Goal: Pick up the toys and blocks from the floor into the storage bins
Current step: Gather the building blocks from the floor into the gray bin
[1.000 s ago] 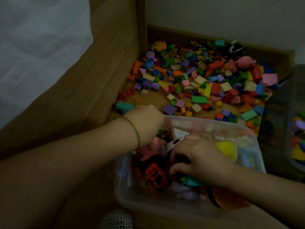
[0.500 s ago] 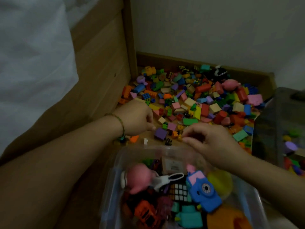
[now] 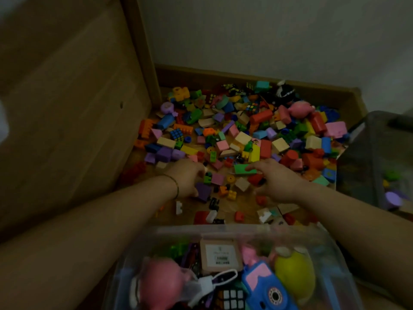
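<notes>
Dim light here. Pale plain wall (image 3: 268, 30) behind, wooden skirting board (image 3: 223, 75) along its foot, tall wooden panel (image 3: 67, 130) left, wood floor (image 3: 243, 203) below.

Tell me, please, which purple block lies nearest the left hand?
The dark purple block right beside the left hand; the paler purple ones lie farther back.

We find a dense pile of blocks (image 3: 243, 135) spread over the wooden floor (image 3: 244, 203) in the corner. They are pieces in red, pink, purple, green, yellow, cream and blue, lying at all angles. A pink toy pig (image 3: 300, 109) lies at the pile's far right. A purple block (image 3: 203, 191) and a flat green block (image 3: 242, 169) lie at its near edge, with small pieces scattered nearer.

The clear storage bin (image 3: 223, 229) stands nearest and holds a pink toy (image 3: 161, 280), a blue toy camera (image 3: 266, 287), a yellow ball (image 3: 295, 274) and a puzzle cube (image 3: 232, 298). A second bin (image 3: 366, 153) stands at right with a few coloured pieces inside.
</notes>
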